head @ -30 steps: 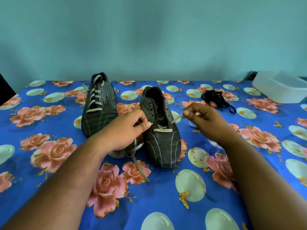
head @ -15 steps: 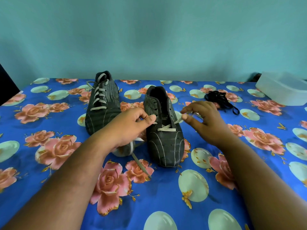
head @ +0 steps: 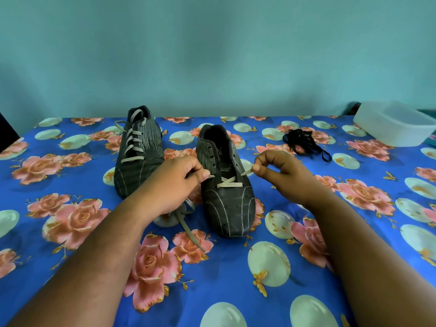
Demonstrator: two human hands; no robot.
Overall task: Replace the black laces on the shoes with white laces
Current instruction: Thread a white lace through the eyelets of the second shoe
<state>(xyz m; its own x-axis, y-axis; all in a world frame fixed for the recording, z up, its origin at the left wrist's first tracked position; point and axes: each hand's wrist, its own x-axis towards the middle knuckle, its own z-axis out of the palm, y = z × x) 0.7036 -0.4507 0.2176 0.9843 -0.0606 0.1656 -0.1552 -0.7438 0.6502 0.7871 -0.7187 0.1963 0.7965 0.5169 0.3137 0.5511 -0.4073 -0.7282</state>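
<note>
Right shoe (head: 227,192) sits mid-cloth, toe toward the camera, white lace (head: 230,182) through only the lowest eyelets, one bar and a cross showing. Left hand (head: 175,185) pinches the lace's left run at the shoe's edge, thumb against forefinger; the loose tail drops below the palm and trails onto the cloth (head: 70,274). Right hand (head: 280,175) pinches the other lace end just off the shoe's right side, thumb and forefinger tight on the tip, other fingers curled. Left shoe (head: 139,152) stands just beside it, already laced white up to the top. Black laces (head: 304,143) lie in a loose heap well apart to the right, near a white tub (head: 396,125).

Handling, as a judgement: the lace is flat, soft and light, goes limp with no tension, so it is best held right at the tip where it is stiffest for pushing through an eyelet. It probably twists easily; keep it flat when pulling. The shoe looks light, with a soft upper, and will likely slide on the cloth when a lace is tugged, so one hand should steady it at the eyelet row. Open eyelets are small and dark, hard to see.
</note>
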